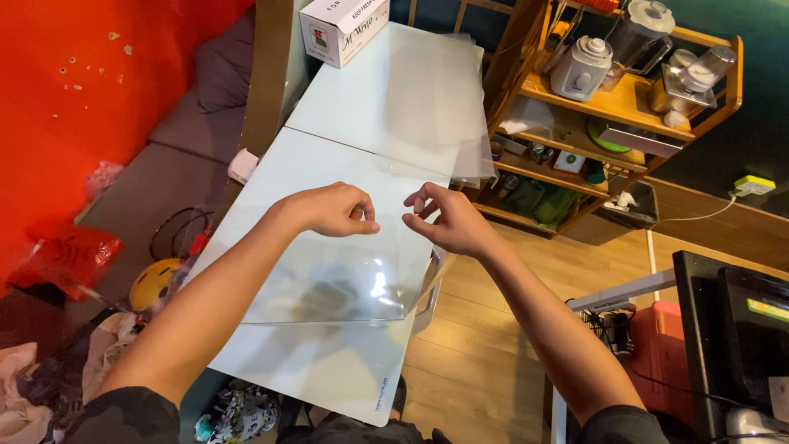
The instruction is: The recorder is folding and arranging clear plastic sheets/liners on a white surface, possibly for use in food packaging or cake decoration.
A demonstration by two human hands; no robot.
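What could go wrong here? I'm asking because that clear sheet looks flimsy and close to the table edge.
The clear plastic sheet is held only by a fingertip grip along its top edge, left hand and right hand close together, so it may sag or crease. Its right side reaches the edge of the white table, so it could slide to the floor. The stack of sheets behind overhangs too and could get nudged off.

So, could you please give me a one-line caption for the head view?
Two hands pinch a clear plastic sheet above a white table.
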